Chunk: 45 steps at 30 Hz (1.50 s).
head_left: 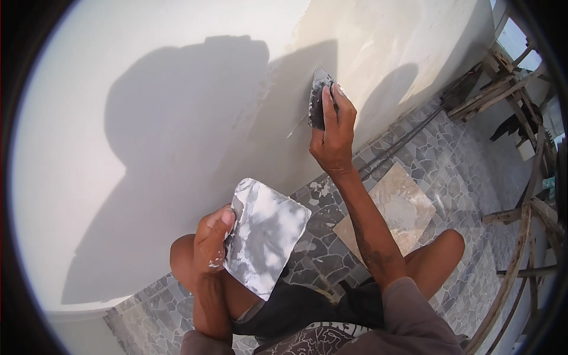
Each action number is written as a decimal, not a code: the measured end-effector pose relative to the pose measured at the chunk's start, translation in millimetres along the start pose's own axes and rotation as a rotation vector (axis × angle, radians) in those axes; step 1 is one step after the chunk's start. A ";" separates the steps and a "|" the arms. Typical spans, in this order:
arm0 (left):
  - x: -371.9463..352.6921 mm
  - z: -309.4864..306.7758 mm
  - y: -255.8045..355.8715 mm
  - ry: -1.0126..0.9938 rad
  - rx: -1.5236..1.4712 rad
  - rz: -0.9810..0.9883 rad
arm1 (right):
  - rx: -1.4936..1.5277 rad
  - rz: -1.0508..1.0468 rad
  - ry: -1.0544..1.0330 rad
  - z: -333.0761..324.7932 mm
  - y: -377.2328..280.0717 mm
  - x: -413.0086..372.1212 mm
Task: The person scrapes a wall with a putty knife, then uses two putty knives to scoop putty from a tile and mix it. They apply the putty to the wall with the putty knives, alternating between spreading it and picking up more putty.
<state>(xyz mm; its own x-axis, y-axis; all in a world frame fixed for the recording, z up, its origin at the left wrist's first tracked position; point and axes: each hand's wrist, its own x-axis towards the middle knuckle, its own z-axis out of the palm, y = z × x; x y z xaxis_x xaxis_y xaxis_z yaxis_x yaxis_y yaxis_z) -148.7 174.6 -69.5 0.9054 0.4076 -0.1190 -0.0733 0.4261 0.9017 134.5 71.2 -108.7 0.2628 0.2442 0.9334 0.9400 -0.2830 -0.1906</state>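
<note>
My right hand [336,135] is closed round a small putty knife [317,97], its dark blade smeared with white and held up against the wall [195,106]. White plaster coats the wall's left part, while a beige, thinner-looking surface shows to the right of the blade. In my left hand [212,238] is a flat square plastering board [266,236], gripped by its left edge with the thumb on top. White paste is spread in patches over its face. Some paste also sticks to my left wrist and fingers.
A beige tile [395,207] with smears lies on the stone-patterned floor [449,171] under my right forearm. Dark cables [402,139] run along the wall's foot. Rough wooden scaffolding [520,231] stands at the right. My bent knees flank the work area.
</note>
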 end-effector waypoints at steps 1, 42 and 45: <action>0.2 0.3 0.3 0.005 0.000 0.000 | 0.012 0.004 -0.022 4.5 -13.6 -13.7; -2.3 22.6 -2.8 0.205 -0.070 0.070 | -0.027 0.006 -0.069 -30.4 -10.6 6.7; -2.4 23.6 -1.7 0.186 -0.067 0.070 | 0.132 0.201 0.074 -58.7 -6.0 21.9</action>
<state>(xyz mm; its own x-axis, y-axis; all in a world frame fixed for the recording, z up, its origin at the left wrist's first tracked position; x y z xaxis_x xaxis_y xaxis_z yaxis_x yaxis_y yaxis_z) -140.9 153.8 -60.9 0.8046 0.5777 -0.1375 -0.1663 0.4415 0.8817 121.9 23.7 -69.3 0.4349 0.1253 0.8917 0.8922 -0.1941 -0.4078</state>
